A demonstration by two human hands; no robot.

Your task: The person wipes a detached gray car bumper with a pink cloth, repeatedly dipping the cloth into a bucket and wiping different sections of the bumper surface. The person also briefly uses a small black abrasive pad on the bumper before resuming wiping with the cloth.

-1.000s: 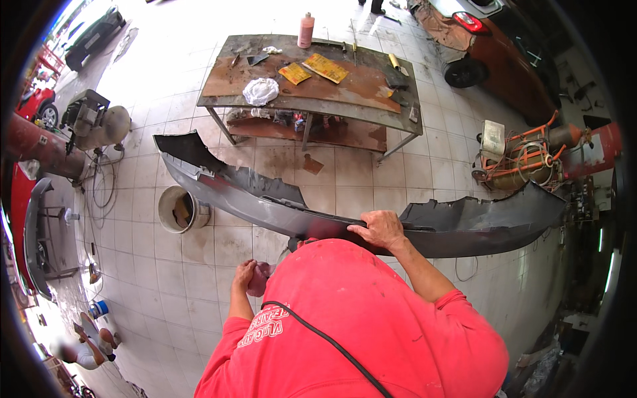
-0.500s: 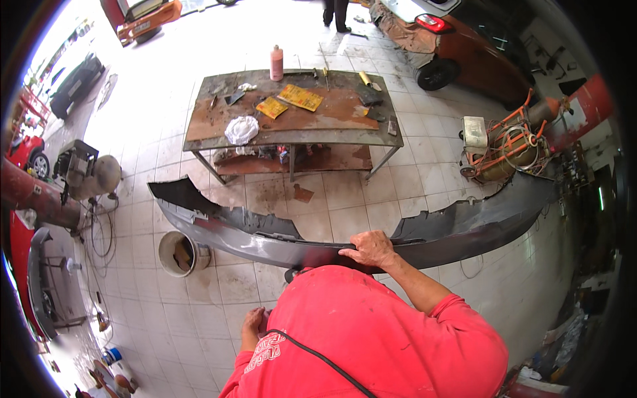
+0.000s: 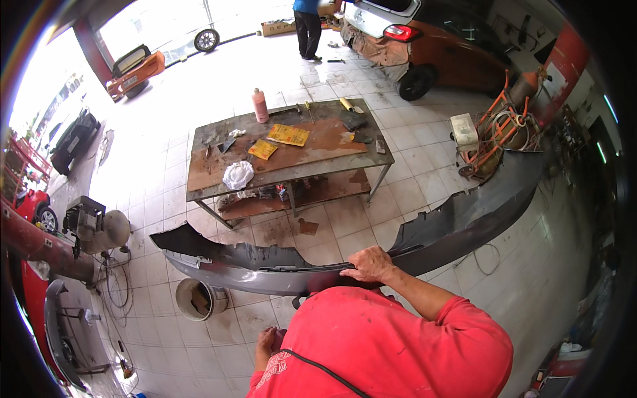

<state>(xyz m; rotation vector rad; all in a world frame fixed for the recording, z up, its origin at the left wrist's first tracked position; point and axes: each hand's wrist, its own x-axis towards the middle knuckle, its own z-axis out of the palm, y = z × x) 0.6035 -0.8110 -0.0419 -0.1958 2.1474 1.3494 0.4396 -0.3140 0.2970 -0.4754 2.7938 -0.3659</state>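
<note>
The person's right hand (image 3: 371,264) grips the upper edge of a grey bumper (image 3: 259,282), which stretches left to right before the body. The left hand (image 3: 267,341), nearer and to the left, has curled fingers; whether it holds something, one cannot tell. The step seems to be steadying the bumper; the next move probably calls for a firm right grip. One bucket (image 3: 215,302) stands left; farther, one table (image 3: 332,142) bears one pink bottle (image 3: 259,107), one white cloth (image 3: 238,175), two yellow sheets (image 3: 288,134).
</note>
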